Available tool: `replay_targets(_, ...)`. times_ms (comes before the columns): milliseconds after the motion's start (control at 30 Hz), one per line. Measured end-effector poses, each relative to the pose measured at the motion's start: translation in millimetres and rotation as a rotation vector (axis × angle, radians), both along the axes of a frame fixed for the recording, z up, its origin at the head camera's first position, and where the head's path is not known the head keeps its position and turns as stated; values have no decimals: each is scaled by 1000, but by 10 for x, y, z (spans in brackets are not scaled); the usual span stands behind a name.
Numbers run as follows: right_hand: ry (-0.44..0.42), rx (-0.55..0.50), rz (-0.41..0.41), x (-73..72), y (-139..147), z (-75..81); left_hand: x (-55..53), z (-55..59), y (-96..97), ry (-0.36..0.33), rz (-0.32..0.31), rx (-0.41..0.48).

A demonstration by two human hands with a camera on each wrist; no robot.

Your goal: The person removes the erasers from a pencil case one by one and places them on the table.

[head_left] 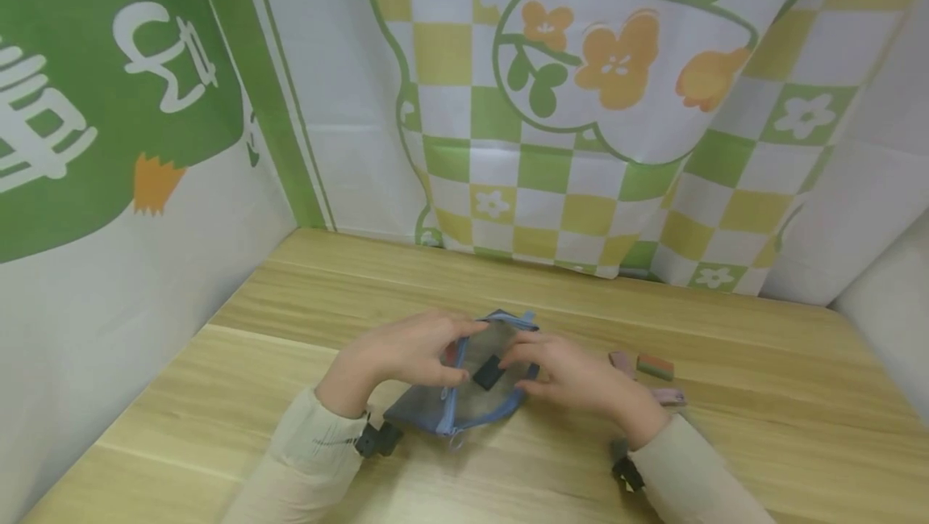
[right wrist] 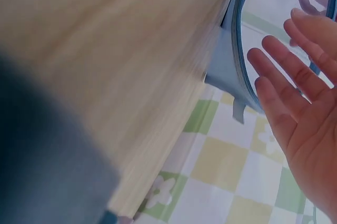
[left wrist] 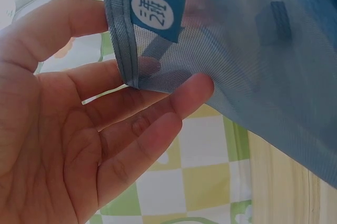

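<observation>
A blue mesh zip pouch [head_left: 421, 406] lies unzipped on the table, its mouth wide. My left hand [head_left: 409, 351] holds its left edge, and in the left wrist view some fingers [left wrist: 113, 71] pass behind the mesh beside a blue label [left wrist: 156, 9]. My right hand [head_left: 569, 371] reaches over the pouch mouth, fingers extended and apart. Just by those fingertips a small dark block [head_left: 489, 372] lies inside the pouch. Through the mesh in the left wrist view, the dark block [left wrist: 281, 21] shows dimly. Something reddish [head_left: 452, 354] shows at the pouch's left side, its kind unclear.
Right of the pouch lie an orange-and-green block [head_left: 656, 367] and two small pinkish pieces, one [head_left: 668, 397] nearer and one [head_left: 621, 363] partly behind my right hand. The wooden table [head_left: 276, 403] ends at a checked curtain [head_left: 544, 177] behind and a wall at left.
</observation>
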State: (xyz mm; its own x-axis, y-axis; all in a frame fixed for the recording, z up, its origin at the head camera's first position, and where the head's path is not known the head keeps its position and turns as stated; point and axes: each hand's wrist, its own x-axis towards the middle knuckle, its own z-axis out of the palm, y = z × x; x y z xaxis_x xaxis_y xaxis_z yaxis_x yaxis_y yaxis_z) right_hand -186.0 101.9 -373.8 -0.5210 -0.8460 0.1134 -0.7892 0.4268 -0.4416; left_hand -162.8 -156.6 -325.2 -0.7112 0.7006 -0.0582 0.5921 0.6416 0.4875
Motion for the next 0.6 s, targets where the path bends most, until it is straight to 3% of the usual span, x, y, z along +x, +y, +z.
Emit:
replay_targets(233,-42,52,31,-60,-127,-12,10,5,-1,-7,2,-6)
replay_targets(600,-113,161,15,-132,-272,-35,-2,0,14,-25,-2,2)
